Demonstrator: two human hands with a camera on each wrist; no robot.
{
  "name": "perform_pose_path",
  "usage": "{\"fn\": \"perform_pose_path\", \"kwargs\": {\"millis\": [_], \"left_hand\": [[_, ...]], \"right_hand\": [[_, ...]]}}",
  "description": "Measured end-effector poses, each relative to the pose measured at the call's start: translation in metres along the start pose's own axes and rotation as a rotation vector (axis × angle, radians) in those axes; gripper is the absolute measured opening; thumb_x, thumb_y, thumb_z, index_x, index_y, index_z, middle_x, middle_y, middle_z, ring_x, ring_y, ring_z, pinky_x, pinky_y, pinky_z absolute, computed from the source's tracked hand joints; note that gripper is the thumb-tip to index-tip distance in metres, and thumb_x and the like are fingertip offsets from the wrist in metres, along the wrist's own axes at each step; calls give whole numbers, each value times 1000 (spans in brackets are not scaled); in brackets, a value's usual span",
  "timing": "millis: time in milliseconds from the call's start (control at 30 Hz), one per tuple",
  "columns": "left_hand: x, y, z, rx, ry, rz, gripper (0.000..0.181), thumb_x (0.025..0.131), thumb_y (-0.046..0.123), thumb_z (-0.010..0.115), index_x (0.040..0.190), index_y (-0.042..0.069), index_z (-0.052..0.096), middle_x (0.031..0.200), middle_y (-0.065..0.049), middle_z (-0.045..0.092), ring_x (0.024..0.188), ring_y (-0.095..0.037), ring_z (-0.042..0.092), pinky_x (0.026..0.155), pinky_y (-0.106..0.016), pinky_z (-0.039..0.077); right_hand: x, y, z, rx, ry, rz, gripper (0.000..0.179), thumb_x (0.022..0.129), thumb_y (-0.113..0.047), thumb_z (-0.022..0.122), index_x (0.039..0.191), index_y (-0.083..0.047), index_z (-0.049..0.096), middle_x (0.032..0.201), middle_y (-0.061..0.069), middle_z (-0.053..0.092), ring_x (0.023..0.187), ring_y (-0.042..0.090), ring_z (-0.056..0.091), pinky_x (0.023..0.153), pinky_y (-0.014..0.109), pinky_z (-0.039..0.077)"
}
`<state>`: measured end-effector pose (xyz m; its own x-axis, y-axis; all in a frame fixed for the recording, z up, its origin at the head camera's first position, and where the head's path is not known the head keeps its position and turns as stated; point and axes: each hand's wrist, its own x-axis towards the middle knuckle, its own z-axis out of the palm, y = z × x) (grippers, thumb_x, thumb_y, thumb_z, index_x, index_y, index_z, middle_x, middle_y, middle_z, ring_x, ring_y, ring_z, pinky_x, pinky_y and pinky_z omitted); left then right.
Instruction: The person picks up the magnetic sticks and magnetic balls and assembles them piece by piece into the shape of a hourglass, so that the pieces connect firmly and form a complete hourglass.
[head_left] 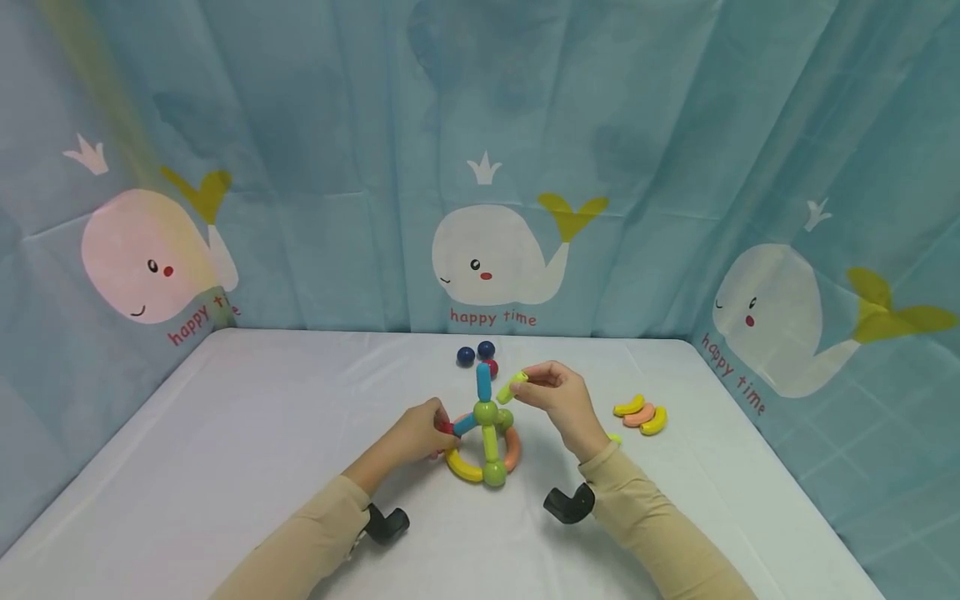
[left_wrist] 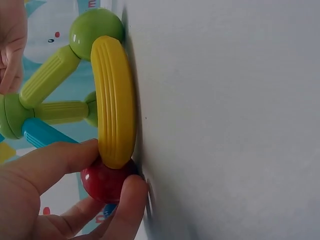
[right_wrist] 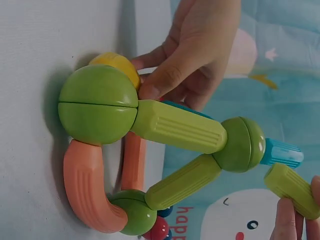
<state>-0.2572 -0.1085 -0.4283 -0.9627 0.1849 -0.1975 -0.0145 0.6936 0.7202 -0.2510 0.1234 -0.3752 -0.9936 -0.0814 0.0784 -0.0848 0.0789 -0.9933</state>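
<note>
A toy frame of balls and rods stands on the table; its base ring joins a yellow curved rod, salmon curved rods and balls. Light green rods and a blue rod slope up to a green top ball. Another blue rod stands upright on that ball. My left hand grips a red ball at the ring's left, thumb and fingers around it. Right of the upright rod, my right hand pinches a loose light green rod, tilted and apart from the frame.
Behind the frame lie two navy balls and another red ball. Yellow curved rods and a salmon one lie at the right. A light green piece shows partly behind my right wrist. A whale-print curtain surrounds the table.
</note>
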Motion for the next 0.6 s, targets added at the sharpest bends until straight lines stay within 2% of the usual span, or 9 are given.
{"fn": "perform_pose_path", "kwargs": {"millis": [467, 600], "left_hand": [[-13, -3, -3, -11, -25, 11, 28, 82, 18, 77, 98, 7, 57, 82, -4, 64, 64, -15, 56, 59, -24, 49], [-17, -5, -3, -11, -28, 11, 28, 82, 17, 78, 97, 7, 56, 82, -4, 64, 64, -16, 56, 59, -24, 49]], "right_hand": [[-2, 1, 6, -51, -41, 8, 28, 86, -13, 75, 110, -1, 64, 101, 6, 68, 91, 14, 69, 91, 34, 59], [-3, 6, 3, -111, -72, 49, 34, 85, -16, 76, 115, -4, 64, 107, 10, 69, 95, 16, 68, 94, 36, 57]]}}
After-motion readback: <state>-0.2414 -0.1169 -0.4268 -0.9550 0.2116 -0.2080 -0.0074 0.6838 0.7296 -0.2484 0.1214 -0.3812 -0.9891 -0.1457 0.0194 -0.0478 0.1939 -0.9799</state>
